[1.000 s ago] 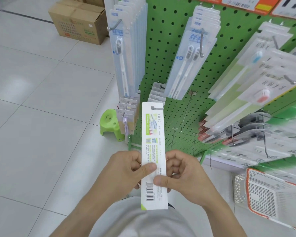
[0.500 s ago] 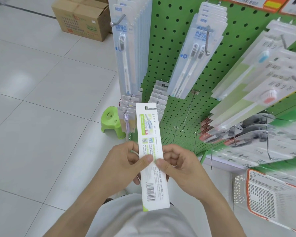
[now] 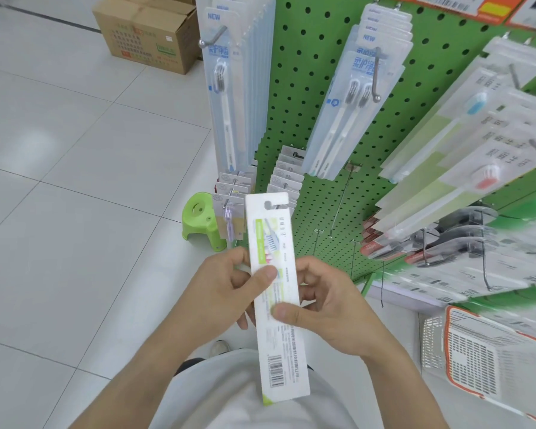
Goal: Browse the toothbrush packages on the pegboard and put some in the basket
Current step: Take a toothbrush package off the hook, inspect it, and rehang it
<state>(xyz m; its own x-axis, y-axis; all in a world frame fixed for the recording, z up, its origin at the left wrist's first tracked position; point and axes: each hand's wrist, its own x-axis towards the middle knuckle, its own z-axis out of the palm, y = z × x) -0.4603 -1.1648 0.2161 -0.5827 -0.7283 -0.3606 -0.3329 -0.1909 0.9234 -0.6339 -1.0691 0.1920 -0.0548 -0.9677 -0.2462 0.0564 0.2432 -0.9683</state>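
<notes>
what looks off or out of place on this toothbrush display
Little stands out. Several bare hooks low on the green pegboard carry no stock. The package both hands grip looks intact, slightly tilted. Packs at right are too blurred to judge.

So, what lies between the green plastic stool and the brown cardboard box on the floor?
Only bare white floor tiles lie between the green plastic stool and the brown cardboard box, in the head view.

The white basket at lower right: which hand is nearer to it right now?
Right. The right hand holds the toothbrush package on the side toward the white basket, though apart from it; the left hand grips the package's far side.
</notes>
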